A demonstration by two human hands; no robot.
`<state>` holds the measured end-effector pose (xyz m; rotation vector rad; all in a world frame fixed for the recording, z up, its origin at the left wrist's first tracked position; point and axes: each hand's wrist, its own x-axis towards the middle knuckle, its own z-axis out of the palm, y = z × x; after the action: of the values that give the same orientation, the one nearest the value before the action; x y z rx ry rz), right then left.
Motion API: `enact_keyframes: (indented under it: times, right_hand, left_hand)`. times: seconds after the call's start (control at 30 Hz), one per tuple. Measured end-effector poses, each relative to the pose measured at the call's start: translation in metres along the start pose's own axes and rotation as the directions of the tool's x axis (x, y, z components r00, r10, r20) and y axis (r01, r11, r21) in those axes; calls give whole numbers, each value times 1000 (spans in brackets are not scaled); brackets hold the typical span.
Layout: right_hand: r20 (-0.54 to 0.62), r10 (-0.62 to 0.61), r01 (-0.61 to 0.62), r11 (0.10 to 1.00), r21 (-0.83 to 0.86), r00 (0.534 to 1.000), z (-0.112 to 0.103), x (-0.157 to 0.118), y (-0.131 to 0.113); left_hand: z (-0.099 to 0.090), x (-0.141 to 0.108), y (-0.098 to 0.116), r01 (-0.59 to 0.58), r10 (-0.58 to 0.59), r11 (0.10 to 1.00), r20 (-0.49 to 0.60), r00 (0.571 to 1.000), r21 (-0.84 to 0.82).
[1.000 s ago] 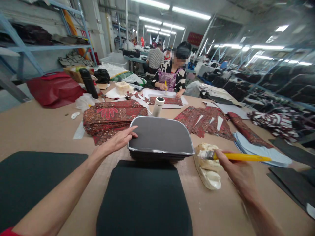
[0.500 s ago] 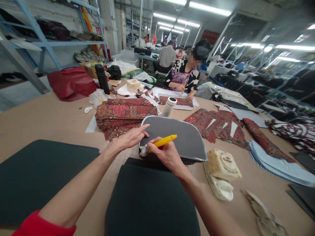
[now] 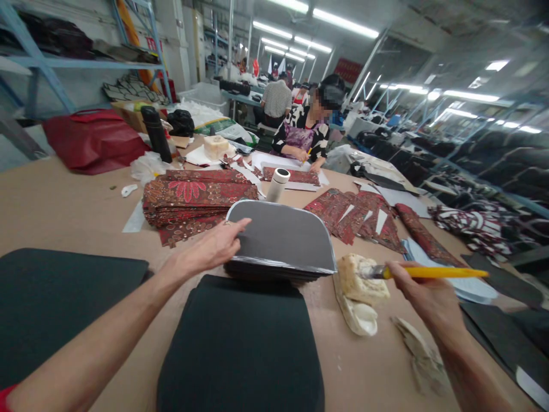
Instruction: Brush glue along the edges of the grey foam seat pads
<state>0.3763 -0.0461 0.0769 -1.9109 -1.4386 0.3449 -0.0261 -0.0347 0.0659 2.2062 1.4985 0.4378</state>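
A stack of grey curved-corner panels (image 3: 285, 237) with pale edges lies at the middle of the table. My left hand (image 3: 221, 243) rests on its left side, index finger stretched out on the top panel. To the right, my right hand (image 3: 426, 289) grips a yellow-handled brush (image 3: 446, 272). The brush's bristles touch the top of a cream block-shaped container (image 3: 363, 280), smeared with a pale substance. Nearest me is a stack of dark green panels (image 3: 244, 343); more dark green panels (image 3: 64, 309) lie at the left.
Behind the grey stack stand a white bottle (image 3: 278, 184) and patterned red-brown pieces (image 3: 197, 197). A black flask (image 3: 156, 134) and a red bag (image 3: 94, 140) are at the far left. Across the table a person (image 3: 306, 126) works with a yellow tool. A crumpled cloth (image 3: 422, 355) lies at the right.
My right hand has moved from the grey stack's left edge rightward to the cream container, carrying the brush. My left hand stays on the stack. The view has shifted to the right.
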Motion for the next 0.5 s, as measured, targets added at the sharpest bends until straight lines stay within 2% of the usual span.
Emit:
enact_keyframes:
  times: [0.03, 0.1, 0.17, 0.2, 0.23, 0.3, 0.37, 0.43, 0.5]
  right_hand:
    - [-53, 1, 2, 998, 62, 999, 0, 1, -9]
    - [-43, -43, 52, 971, 233, 998, 13, 2, -40]
    - [89, -164, 115, 909, 401, 982, 38, 1, -81]
    - [176, -242, 134, 871, 473, 954, 53, -1, -102]
    - [266, -319, 138, 836, 531, 910, 68, -4, -122]
    - [437, -442, 113, 793, 599, 783, 98, -13, -154]
    - [586, -507, 64, 788, 613, 632, 124, -22, -176]
    - [693, -528, 39, 808, 588, 490, 145, -30, -187]
    - [691, -543, 97, 814, 573, 477, 162, -33, -192]
  left_hand:
    - [9, -3, 20, -42, 44, 998, -38, 998, 44]
    - [34, -6, 60, -197, 201, 978, -44, 979, 71]
    - [64, -2, 92, -318, 321, 941, -6, 947, 115]
    - [79, 2, 103, -326, 329, 935, 4, 944, 141]
    - [91, 8, 109, -294, 301, 939, -9, 954, 175]
    - [108, 20, 111, -158, 169, 961, -29, 985, 228]
    - [117, 31, 104, -41, 53, 969, -42, 998, 245]
    - [119, 38, 97, -4, 14, 971, -41, 999, 239]
    - [121, 41, 93, -5, 16, 974, -45, 999, 228]
